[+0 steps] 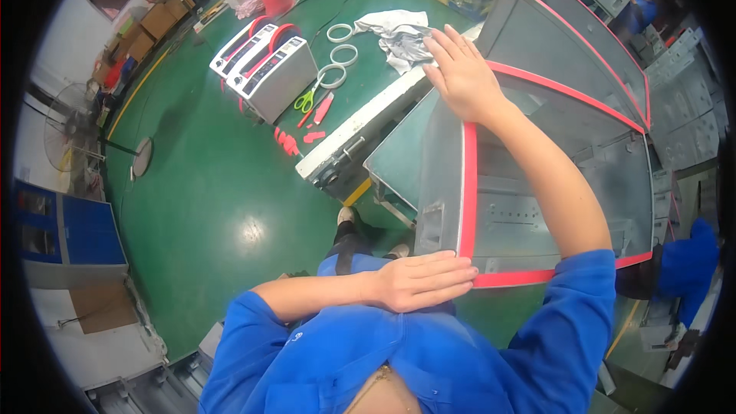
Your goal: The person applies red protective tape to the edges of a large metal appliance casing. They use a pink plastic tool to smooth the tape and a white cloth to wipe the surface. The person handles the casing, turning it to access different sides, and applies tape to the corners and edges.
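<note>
A grey metal box (439,203) lies in front of me on the right, its open rim edged with red tape (468,192). My left hand (418,282) is flat, fingers stretched together, its fingertips on the near corner of the taped rim. At the far end of the same taped edge is my right hand (466,80), fingers straight and slightly apart, palm down over the corner. No object shows in either hand. Part of the box's inside is covered by my right forearm.
A second red-edged metal box (529,34) stands behind. Ahead are two tape dispensers (277,80), white rings (343,54), green-handled scissors (305,100), a red cutter (323,109) and a white cloth (399,40). A fan (73,126) stands left; a blue-clad person (686,268) is right.
</note>
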The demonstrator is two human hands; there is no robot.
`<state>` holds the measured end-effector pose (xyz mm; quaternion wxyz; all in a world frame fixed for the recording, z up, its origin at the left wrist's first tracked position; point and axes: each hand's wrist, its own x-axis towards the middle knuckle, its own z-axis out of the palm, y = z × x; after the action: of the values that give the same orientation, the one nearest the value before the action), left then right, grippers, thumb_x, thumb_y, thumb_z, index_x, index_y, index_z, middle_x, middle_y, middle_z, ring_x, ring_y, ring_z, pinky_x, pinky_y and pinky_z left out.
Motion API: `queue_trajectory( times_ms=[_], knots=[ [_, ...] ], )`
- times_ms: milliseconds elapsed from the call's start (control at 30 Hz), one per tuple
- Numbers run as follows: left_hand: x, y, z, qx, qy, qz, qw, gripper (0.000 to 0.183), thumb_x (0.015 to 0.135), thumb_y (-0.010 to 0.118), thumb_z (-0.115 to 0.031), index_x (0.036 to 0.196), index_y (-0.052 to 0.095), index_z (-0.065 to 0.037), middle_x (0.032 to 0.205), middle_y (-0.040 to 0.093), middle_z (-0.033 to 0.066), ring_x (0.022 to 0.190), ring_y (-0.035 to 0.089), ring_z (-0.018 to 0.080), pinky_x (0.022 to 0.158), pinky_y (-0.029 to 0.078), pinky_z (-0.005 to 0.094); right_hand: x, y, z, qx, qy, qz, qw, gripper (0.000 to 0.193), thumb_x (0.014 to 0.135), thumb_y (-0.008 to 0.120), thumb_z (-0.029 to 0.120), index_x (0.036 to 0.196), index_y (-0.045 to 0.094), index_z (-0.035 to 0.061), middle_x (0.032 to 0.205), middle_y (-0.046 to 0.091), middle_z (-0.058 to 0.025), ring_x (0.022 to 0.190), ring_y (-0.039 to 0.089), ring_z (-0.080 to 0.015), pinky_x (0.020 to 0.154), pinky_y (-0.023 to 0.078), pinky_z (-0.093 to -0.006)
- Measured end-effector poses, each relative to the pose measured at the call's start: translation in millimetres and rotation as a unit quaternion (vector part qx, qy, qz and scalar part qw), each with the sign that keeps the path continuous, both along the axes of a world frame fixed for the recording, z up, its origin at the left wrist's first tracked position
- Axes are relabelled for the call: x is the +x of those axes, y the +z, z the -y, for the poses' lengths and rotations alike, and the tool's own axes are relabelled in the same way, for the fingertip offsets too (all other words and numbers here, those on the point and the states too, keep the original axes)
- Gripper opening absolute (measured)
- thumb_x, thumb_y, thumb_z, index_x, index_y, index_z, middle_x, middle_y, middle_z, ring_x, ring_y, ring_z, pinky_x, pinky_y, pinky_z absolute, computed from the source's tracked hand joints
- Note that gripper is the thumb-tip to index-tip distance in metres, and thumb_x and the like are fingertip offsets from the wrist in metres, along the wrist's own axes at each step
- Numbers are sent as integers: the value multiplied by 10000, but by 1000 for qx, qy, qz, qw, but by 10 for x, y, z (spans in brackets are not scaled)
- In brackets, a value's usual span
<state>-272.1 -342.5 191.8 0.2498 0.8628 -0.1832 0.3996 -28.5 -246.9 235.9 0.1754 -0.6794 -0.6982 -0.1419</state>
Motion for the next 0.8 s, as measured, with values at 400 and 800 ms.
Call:
queue_trajectory(
  times_ms=[400, 800],
  knots=[
    [97, -31, -22, 22, 39, 38, 998, 211, 768, 547, -45, 957, 640, -58, 1021, 614, 86, 984, 572, 217, 977, 323, 413, 21, 437, -213, -242, -100, -102, 960, 550, 891, 340, 421, 1250, 400, 9, 1298, 393, -173, 1207, 361, -305, 1014, 265, -377],
    [247, 143, -988, -5, 103, -104, 989, 278, 748, 598, -79, 1023, 592, -37, 1118, 570, 97, 1124, 484, 292, 1008, 253, 470, -116, 551, 1748, -126, -8, -286, 950, 362, 819, 553, 203, 1104, 504, -14, 1114, 517, -170, 1072, 472, -330, 896, 387, -375]
  ],
)
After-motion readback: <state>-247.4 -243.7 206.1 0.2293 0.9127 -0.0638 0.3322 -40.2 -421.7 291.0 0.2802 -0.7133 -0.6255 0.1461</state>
